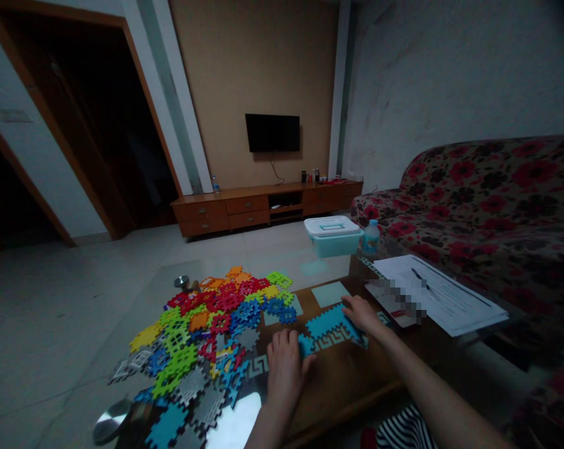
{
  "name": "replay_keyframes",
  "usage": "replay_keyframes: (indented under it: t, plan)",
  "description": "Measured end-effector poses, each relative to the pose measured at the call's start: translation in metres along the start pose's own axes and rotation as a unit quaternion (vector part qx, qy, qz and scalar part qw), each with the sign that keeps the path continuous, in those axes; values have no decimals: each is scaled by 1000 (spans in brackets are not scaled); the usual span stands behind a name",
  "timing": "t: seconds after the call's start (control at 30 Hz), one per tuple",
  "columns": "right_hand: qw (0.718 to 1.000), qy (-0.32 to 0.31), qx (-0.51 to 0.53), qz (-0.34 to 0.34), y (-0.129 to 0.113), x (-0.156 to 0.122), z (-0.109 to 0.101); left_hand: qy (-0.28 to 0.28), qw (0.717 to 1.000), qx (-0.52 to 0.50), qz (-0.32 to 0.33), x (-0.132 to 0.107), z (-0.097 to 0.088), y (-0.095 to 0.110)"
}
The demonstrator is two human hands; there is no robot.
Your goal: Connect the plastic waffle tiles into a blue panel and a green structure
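Flat blue interlocking puzzle tiles [326, 322] lie on the glass table in front of me, with notched edges. My right hand [362, 315] is closed at their right end, fingertips on the far corner. A narrow darker blue part shows beneath that hand. My left hand [284, 360] is at the left end, its fingers bent and its thumb on the near side of a smaller blue tile [306, 345]. The left hand partly hides this tile. To the left spreads a heap of multicoloured interlocking tiles [225, 299], some with window-like cutouts.
Papers [440, 293] with a pen [420, 278] lie on the right side of the glass table. At the far end stand a lidded turquoise box [335, 240] and a bottle [370, 237]. A floral sofa [492, 193] flanks the right side.
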State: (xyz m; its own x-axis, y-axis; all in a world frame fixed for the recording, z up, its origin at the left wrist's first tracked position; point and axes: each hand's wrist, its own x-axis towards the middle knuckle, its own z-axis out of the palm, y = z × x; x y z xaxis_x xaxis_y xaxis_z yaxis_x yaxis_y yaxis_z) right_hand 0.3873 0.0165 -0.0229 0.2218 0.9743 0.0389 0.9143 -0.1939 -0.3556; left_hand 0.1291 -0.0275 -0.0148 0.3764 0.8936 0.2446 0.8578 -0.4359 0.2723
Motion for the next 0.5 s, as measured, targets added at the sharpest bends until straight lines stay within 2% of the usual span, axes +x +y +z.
replay_keyframes:
  t: [0.1, 0.2, 0.27, 0.33, 0.4, 0.5]
  plan:
    - [999, -17, 22, -28, 9, 3, 6, -61, 997, 17, -35, 10, -6, 12]
    - [994, -54, 47, -77, 5, 6, 4, -125, 991, 4, -43, 12, -14, 12]
    - [992, -82, 39, -85, 0, 6, 1, -165, 986, -33, -3, 6, -16, 10]
    - [991, -99, 29, -82, -5, 4, -1, -188, 975, -87, 75, -5, -15, 9]
    - [991, -102, 32, -84, -8, 1, -2, -185, 962, -136, 149, -14, -9, 12]
    - [990, -98, 40, -92, -9, -3, 0, -148, 954, -159, 208, -14, 4, 18]
